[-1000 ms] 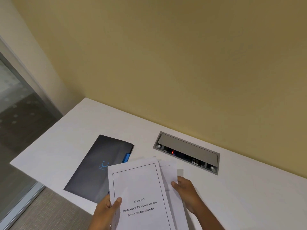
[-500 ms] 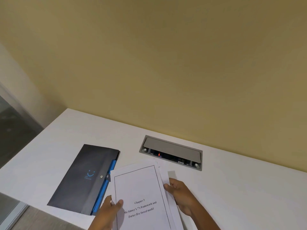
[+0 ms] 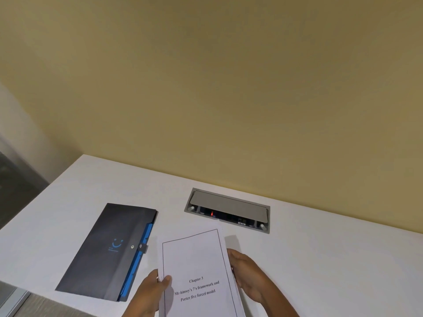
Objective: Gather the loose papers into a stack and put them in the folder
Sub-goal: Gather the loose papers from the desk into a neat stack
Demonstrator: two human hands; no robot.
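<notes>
A stack of white papers with a bordered "Chapter 3" title page on top is held over the white desk at the bottom centre. My left hand grips its left edge, thumb on the top sheet. My right hand presses flat against the right edge, fingers together. A dark grey folder with blue inner tabs and a snap button lies closed on the desk, left of the papers, not touching them.
A grey recessed cable box with a small red light sits in the desk behind the papers. A yellow wall runs along the desk's back. The desk's left corner drops off toward a glass panel.
The fanned sheets on the right have been pushed in under the top page, so the papers now form a tighter stack. The camera has tilted up and right.
</notes>
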